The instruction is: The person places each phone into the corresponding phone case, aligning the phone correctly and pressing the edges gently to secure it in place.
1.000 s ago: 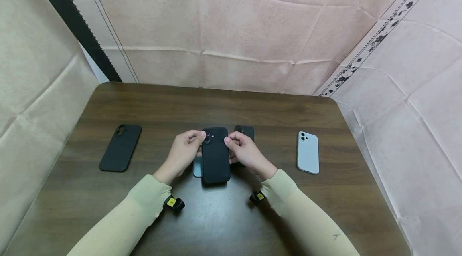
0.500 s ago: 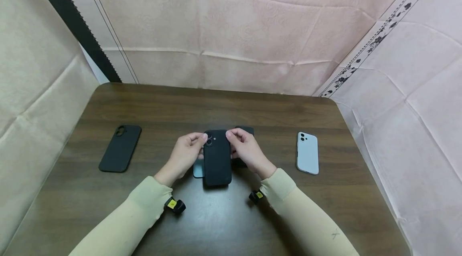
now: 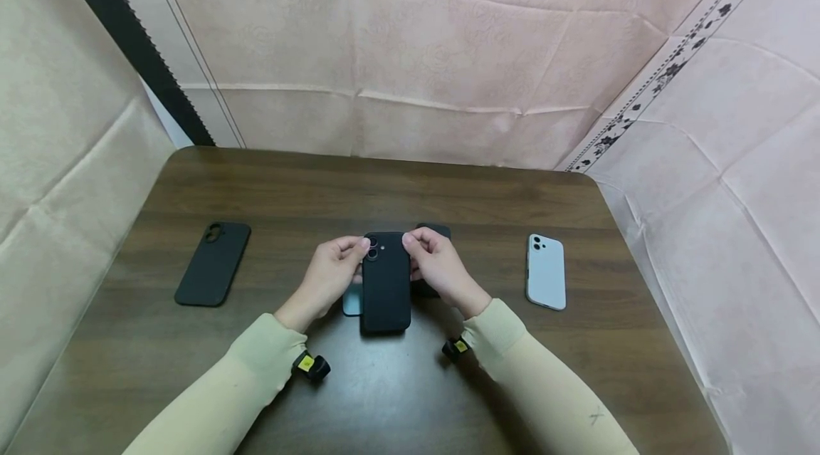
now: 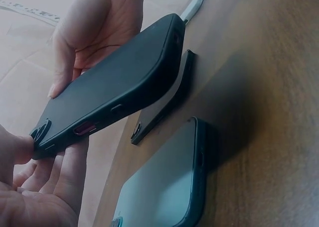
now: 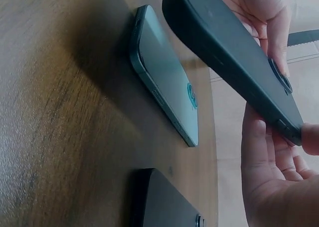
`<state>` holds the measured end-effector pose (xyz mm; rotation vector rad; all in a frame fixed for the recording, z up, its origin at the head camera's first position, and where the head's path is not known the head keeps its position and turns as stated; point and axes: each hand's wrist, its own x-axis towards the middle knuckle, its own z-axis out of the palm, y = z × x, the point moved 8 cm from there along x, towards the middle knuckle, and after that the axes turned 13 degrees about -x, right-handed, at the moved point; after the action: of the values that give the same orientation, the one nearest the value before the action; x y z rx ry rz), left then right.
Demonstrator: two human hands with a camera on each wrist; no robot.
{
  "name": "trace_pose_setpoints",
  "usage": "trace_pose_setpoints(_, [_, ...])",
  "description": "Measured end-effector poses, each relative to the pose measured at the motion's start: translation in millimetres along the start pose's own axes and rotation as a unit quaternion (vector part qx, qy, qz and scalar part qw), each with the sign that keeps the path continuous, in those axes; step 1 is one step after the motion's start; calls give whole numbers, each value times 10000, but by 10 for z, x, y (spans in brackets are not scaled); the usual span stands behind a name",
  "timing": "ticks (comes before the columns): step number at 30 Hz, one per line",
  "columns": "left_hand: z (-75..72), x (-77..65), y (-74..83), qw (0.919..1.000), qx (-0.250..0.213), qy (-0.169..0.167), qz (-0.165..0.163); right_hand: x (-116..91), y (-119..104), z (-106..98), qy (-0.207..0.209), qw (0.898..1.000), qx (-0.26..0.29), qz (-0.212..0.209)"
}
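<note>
A phone in a black case [image 3: 386,291] is held above the table, camera end away from me. My left hand [image 3: 328,271] pinches its upper left corner by the lenses, thumb on the back and fingers underneath. With thumb and fingers, my right hand [image 3: 443,268] grips the upper right corner. In the left wrist view a reddish edge shows through the side cutout of the case. Beneath it lies a light blue phone [image 5: 167,72], mostly covered in the head view. A black phone [image 4: 167,102] lies to its right, partly hidden by my right hand.
Toward the left of the brown wooden table [image 3: 288,188] lies a black phone case [image 3: 213,264] with a camera cutout. A pale blue phone [image 3: 547,273] lies at the right. Light cloth [image 3: 410,42] hangs behind the table and along both sides.
The cased phone has shifted slightly right and toward me. My right thumb has moved up to its upper corner. Over the last half second almost nothing has moved.
</note>
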<state>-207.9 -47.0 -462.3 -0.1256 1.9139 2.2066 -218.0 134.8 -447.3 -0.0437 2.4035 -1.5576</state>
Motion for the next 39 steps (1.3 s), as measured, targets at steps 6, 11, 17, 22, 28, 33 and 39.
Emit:
trace_pose_setpoints(6, [14, 5, 8, 10000, 5, -3, -8, 9, 14, -7, 25, 10000, -71, -10])
trace_pose_setpoints(11, [19, 4, 7, 10000, 24, -2, -26, 19, 22, -6, 39, 10000, -55, 9])
trace_pose_setpoints(17, [28, 4, 1, 10000, 28, -33, -75, 18, 22, -15, 43, 10000, -65, 62])
trace_pose_setpoints(22, [38, 4, -3, 9998, -72, -98, -129, 14, 24, -7, -83, 9999, 27, 85])
trace_pose_setpoints(28, [44, 1, 4, 9998, -122, -122, -90, 11, 18, -3, -135, 9997, 186, 98])
trace_pose_setpoints(33, [62, 1, 4, 9996, -54, -275, 38, -9, -13, -26, -111, 9996, 227, 151])
trace_pose_setpoints(39, [95, -6, -12, 9984, 126, -540, -77, 14, 38, -60, 144, 9990, 401, 161])
